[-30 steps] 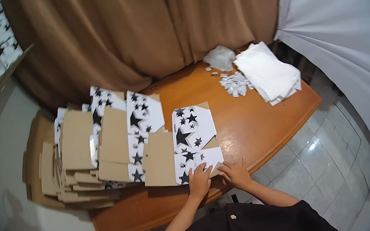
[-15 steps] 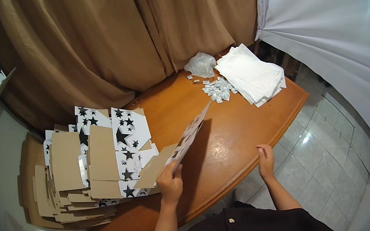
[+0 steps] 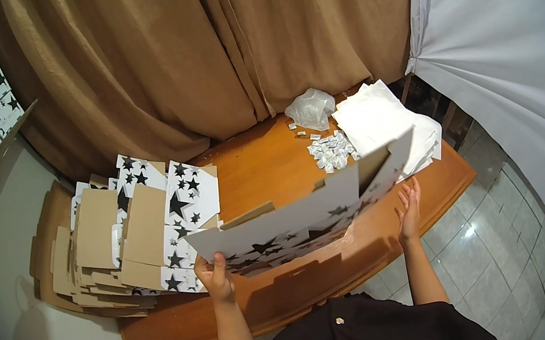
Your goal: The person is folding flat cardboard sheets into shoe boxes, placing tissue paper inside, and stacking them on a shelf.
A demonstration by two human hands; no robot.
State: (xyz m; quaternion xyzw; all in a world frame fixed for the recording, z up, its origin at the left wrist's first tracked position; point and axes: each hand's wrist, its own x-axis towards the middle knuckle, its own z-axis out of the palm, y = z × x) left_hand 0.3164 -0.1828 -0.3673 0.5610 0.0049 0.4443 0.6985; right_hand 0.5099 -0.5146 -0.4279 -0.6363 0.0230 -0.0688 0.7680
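Two hands work one flat box blank [image 3: 310, 225]: the left hand [image 3: 216, 277] pinches its near-left corner, thumb on top and fingers curled under, while the right hand [image 3: 408, 203] is spread flat with fingers straight, palm toward the sheet's right end, though whether it touches there I cannot tell. The blank, white with black stars and with brown cardboard showing at its flaps, hangs tilted in the air above the near half of the wooden table [image 3: 264, 164], rising from the left hand toward the far-right corner. It looks light and fairly stiff, but long enough to sag or fold along its creases, so it is best gripped at both ends by the edges. Along the table's left edge lies a fanned stack of similar blanks [image 3: 132, 236]. Toward the far-right corner sit a crumpled clear plastic bag [image 3: 310, 109], a scatter of small white pieces [image 3: 331, 148] and a pile of white sheets [image 3: 379, 119]. Brown curtains [image 3: 195, 53] hang behind.
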